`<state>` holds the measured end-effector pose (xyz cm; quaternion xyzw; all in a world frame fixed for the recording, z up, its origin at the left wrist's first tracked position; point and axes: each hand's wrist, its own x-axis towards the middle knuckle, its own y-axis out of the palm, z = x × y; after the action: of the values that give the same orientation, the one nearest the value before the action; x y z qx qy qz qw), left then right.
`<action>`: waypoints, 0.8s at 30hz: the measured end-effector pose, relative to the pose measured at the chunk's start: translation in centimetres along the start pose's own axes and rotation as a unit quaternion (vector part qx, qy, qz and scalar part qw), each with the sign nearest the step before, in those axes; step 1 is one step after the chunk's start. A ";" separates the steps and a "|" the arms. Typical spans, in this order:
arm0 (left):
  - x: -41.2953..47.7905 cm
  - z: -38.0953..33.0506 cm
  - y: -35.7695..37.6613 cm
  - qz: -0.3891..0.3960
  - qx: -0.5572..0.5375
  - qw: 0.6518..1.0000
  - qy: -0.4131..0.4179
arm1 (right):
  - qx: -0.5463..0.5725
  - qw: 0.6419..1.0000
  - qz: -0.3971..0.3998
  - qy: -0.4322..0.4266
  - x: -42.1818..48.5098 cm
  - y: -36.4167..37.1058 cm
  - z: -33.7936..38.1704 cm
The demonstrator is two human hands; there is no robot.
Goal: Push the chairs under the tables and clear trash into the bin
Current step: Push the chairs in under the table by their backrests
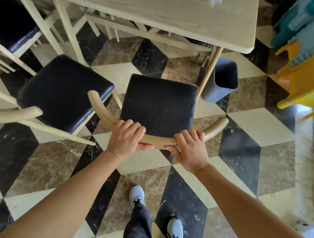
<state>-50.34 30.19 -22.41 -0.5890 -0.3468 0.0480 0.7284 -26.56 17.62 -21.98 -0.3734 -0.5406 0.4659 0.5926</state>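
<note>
A wooden chair with a black padded seat [158, 103] stands in front of me, out from the pale wooden table [195, 22]. My left hand [125, 137] and my right hand [188, 149] both grip its curved wooden backrest near the middle, fingers curled over the top. A second chair with a black seat [62, 91] stands to the left, also out from the table. A grey bin [220, 81] sits on the floor by the table's right leg, tilted and open. A whitish scrap [215, 2] lies on the table's far edge.
A third black-seated chair [15, 28] is at the far left. Teal and yellow plastic items [295, 56] crowd the right edge. The floor is patterned marble tile. My feet [137, 195] stand behind the chair.
</note>
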 end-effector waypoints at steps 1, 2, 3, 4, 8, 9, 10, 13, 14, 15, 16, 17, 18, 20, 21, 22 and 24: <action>0.5 1.0 0.4 0.001 -0.002 1.000 0.005 | -0.003 1.000 -0.003 0.006 0.8 0.3 0.1; 1.0 2.0 0.7 0.002 -0.005 1.000 0.011 | -0.006 1.000 -0.004 0.012 1.6 0.6 0.2; 1.7 2.9 1.1 0.004 -0.008 1.000 0.017 | -0.009 1.000 -0.003 0.020 2.5 0.8 0.3; 2.3 3.8 1.4 0.007 -0.010 1.000 0.023 | -0.010 1.000 0.000 0.029 3.4 1.1 0.4; 4.4 6.6 2.5 0.023 -0.026 0.999 0.037 | -0.011 0.999 0.014 0.052 6.3 1.8 0.3; 5.0 7.2 2.9 0.025 -0.029 0.999 0.038 | -0.011 0.998 0.017 0.056 7.0 1.9 0.1; 5.5 7.8 3.2 0.027 -0.032 0.998 0.040 | -0.011 0.998 0.019 0.060 7.6 2.0 0.0; 7.2 9.1 4.2 0.026 -0.041 0.998 0.045 | -0.011 0.997 0.017 0.071 9.4 2.4 -0.7; 7.8 9.5 4.5 0.025 -0.042 0.998 0.045 | -0.009 0.997 0.016 0.072 10.0 2.5 -1.0; 8.4 9.7 4.9 0.024 -0.043 0.998 0.045 | -0.010 0.997 0.015 0.072 10.5 2.6 -1.4; 9.0 9.9 5.2 0.024 -0.045 0.998 0.045 | -0.012 0.997 0.015 0.071 11.1 2.7 -1.9; 9.7 10.1 5.5 0.024 -0.048 0.998 0.044 | -0.013 0.997 0.017 0.070 11.6 2.8 -2.5; 10.4 10.3 5.9 0.025 -0.050 0.997 0.043 | -0.015 0.997 0.019 0.068 12.1 2.9 -3.1; 11.8 10.6 6.6 0.021 -0.053 0.998 0.040 | -0.017 0.998 0.013 0.063 13.2 3.2 -4.3; 12.5 10.8 7.0 0.020 -0.052 0.998 0.039 | -0.016 0.998 0.008 0.061 13.8 3.4 -4.9; 13.1 11.0 7.4 0.020 -0.051 0.998 0.037 | -0.014 0.998 0.003 0.061 14.4 3.6 -5.5; 14.5 11.5 8.1 0.024 -0.047 0.998 0.035 | -0.012 0.998 0.000 0.059 15.8 3.8 -6.5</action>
<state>-43.10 49.12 -22.37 -0.6318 -0.3086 0.0279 0.7105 -20.96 34.17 -21.86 -0.4072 -0.5103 0.4362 0.6193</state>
